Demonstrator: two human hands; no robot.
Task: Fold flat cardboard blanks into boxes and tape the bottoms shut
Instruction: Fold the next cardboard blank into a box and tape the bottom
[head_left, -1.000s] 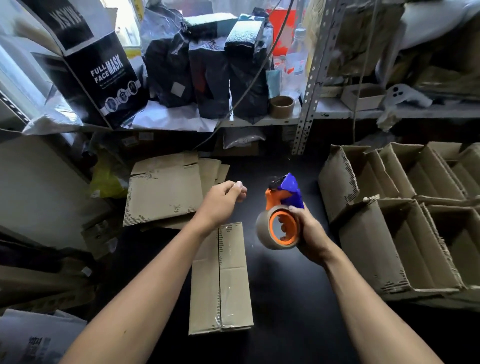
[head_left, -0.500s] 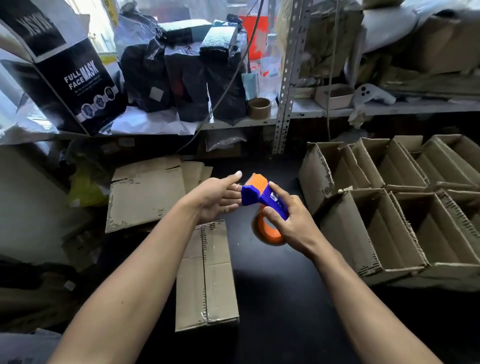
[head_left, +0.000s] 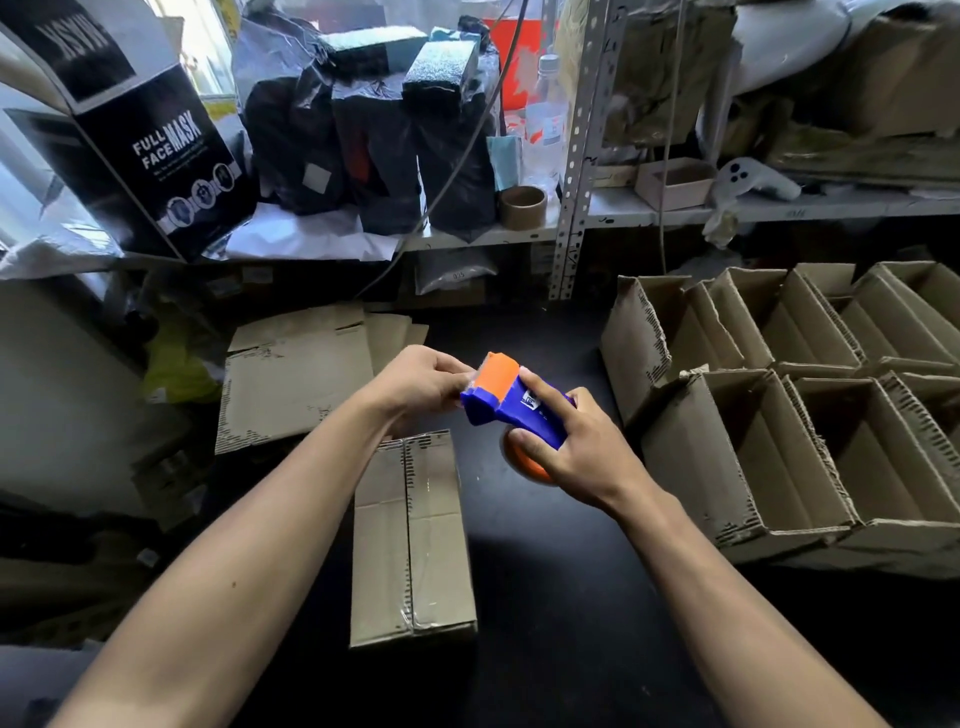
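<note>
So the left hand (head_left: 426, 382) has come over from hanging loose a second ago and now pinches at the front edge of the tape dispenser (head_left: 511, 402), mid-frame, which the right hand (head_left: 569, 449) grips round its body. Looks like they're fishing for the tape end. The folded box (head_left: 413, 535) sits on the table (head_left: 571, 597) just below, seam up, already looks taped.

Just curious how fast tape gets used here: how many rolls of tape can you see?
2. One roll sits in the dispenser gripped by the right hand; a brown roll stands on the shelf behind. Others may hide among the clutter.
</note>
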